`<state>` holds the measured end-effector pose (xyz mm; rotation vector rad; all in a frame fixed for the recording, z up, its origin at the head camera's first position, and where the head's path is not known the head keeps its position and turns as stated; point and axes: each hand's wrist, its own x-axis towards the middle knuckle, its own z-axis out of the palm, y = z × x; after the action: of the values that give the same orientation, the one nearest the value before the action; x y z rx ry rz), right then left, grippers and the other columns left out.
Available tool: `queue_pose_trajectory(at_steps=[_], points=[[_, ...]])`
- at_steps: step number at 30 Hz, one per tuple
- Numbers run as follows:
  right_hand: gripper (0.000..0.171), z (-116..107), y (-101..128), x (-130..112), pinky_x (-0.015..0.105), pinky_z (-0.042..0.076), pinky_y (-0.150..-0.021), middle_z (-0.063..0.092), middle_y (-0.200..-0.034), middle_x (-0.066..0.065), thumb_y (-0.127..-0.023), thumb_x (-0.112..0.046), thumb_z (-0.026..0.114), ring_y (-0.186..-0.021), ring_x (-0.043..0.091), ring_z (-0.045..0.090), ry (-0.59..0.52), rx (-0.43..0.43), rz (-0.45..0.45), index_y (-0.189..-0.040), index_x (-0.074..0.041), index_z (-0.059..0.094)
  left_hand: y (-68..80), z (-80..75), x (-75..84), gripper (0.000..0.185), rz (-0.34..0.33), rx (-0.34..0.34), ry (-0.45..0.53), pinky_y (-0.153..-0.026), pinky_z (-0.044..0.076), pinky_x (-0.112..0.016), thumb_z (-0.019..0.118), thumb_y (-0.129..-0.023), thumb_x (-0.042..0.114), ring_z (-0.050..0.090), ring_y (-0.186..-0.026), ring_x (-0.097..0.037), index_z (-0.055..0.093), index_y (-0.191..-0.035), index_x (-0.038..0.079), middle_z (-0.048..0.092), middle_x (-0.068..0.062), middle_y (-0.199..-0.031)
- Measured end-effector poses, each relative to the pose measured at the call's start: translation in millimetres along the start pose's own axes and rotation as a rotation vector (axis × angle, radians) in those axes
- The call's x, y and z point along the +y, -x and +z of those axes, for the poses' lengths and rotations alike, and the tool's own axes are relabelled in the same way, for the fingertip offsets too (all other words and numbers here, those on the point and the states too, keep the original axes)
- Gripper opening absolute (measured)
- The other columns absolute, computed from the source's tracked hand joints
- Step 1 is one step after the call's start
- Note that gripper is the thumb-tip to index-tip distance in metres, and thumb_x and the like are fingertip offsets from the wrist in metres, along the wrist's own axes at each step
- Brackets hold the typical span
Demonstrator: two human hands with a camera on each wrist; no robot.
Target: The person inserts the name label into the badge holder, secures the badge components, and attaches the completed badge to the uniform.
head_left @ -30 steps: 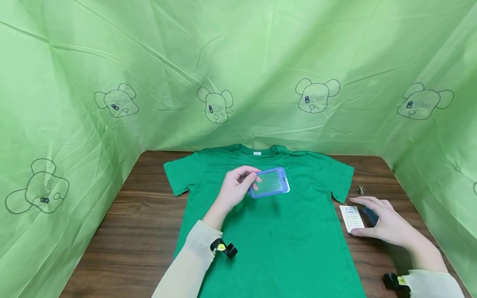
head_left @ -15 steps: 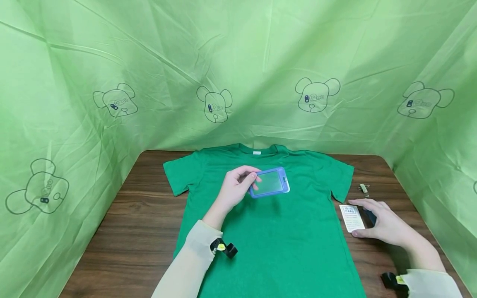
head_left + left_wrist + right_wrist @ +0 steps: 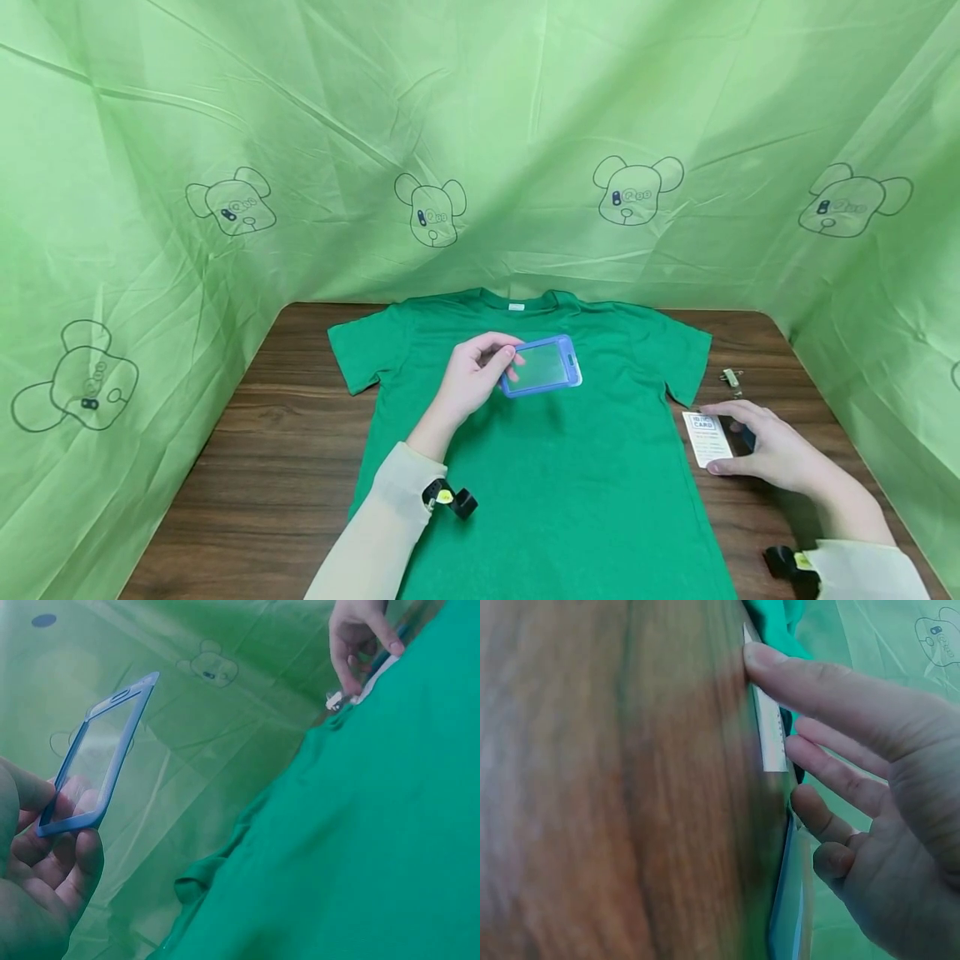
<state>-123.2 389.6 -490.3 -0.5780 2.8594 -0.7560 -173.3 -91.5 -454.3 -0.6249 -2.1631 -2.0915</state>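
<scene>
My left hand (image 3: 510, 360) holds a blue-framed clear card holder (image 3: 542, 367) by its left end, raised above the chest of a green T-shirt (image 3: 555, 475) spread flat on the table. In the left wrist view the card holder (image 3: 105, 750) stands tilted above the fingers of my left hand (image 3: 64, 840). My right hand (image 3: 738, 442) is at the table's right side, pinching a white printed card (image 3: 707, 437) between thumb and forefinger at its two short ends. In the right wrist view the white card (image 3: 771, 742) shows edge-on between the thumb and fingers of my right hand (image 3: 780, 705). A dark blue thing lies partly hidden under that palm.
The brown wooden table (image 3: 285, 433) is walled in on three sides by green cloth with bear prints (image 3: 637, 192). A small metal clip (image 3: 730, 379) lies beyond the right hand, near the shirt's right sleeve. Bare wood shows left of the shirt.
My right hand has drawn back slightly and its thumb and forefinger have closed onto the ends of the white card. My left hand and the card holder have stayed put.
</scene>
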Motion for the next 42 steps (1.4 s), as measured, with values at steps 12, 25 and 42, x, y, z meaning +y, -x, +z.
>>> queue_pose_trajectory(at_steps=[12,25,42], points=[[0.067,1.3,-0.7,-4.5,0.028,0.046,-0.077,0.064,-0.115,-0.001,-0.078,-0.029,0.102,-0.094,0.007,0.054,-0.046,0.028,-0.022,-0.135,-0.013,0.072,-0.4,0.1,-1.7,0.02,-0.007,-0.002,0.006,-0.064,0.06,-0.027,0.063,-0.112,0.01,0.074,-0.074,-0.018,0.076,-0.122,-0.001,0.076,-0.029,-0.102],[0.019,-15.8,-12.8,-32.9,0.029,0.049,-0.06,0.068,-0.089,-0.005,-0.101,-0.018,0.081,-0.073,0.006,0.06,-0.12,0.02,0.024,-0.117,-0.014,0.071,0.4,1.3,-1.5,0.019,-0.019,0.003,0.012,-0.064,0.059,-0.026,0.063,-0.112,0.009,0.073,-0.074,-0.017,0.076,-0.121,-0.002,0.076,-0.027,-0.101],[0.026,-44.0,-45.2,-100.1,0.032,0.052,-0.05,0.076,-0.092,0.005,-0.106,-0.018,0.075,-0.07,0.018,0.068,-0.29,0.243,-0.014,-0.131,-0.011,0.068,0.3,1.9,-2.7,0.02,-0.005,-0.011,0.014,-0.064,0.061,-0.028,0.062,-0.112,0.009,0.074,-0.074,-0.017,0.076,-0.123,-0.001,0.077,-0.022,-0.1]])
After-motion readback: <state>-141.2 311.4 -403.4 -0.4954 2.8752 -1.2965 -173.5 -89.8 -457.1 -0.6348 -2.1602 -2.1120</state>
